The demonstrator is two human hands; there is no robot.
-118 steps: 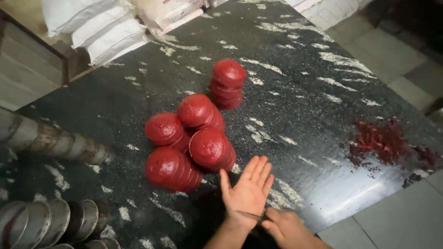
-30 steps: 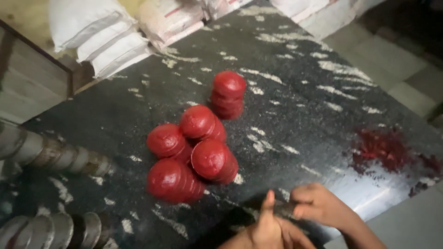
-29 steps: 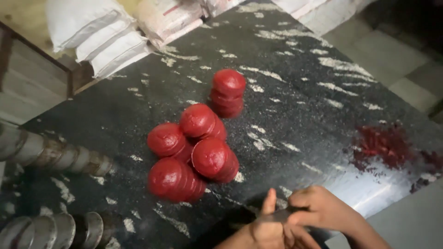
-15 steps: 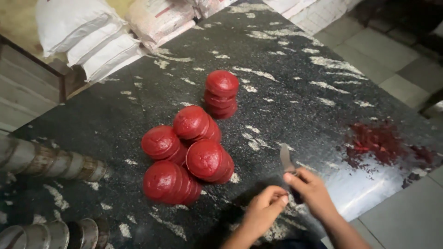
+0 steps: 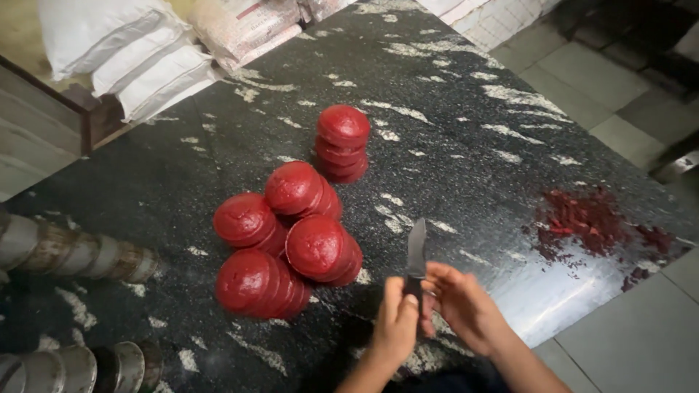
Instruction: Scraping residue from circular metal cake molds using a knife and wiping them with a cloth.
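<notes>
We are holding a dark-bladed knife (image 5: 416,251) upright between both hands, just to the right of the cluster of red discs (image 5: 291,236) that is lying on the black speckled stone slab (image 5: 451,94). Our left hand (image 5: 397,326) is curling its fingers around the knife's handle from below, thumb pointing up along it, and our right hand (image 5: 460,306) is closing on the same handle from the other side, fingers pressed together against it; the blade is standing clear above both hands with its tip pointing away from us. The cluster is made of four leaning rows of flat, round red discs, resting on their edges and touching one another. Just beyond the cluster, an upright stack of red discs (image 5: 341,143) is sitting apart from it. Well to the right of the cluster, past the knife, a patch of dark red crumbs (image 5: 582,222) is lying spread on the slab near its edge. To the left of the cluster, rows of round metal moulds (image 5: 76,251) are lying along the slab's side. Far behind the cluster, white sacks (image 5: 124,51) are piling against the slab's far edge.
</notes>
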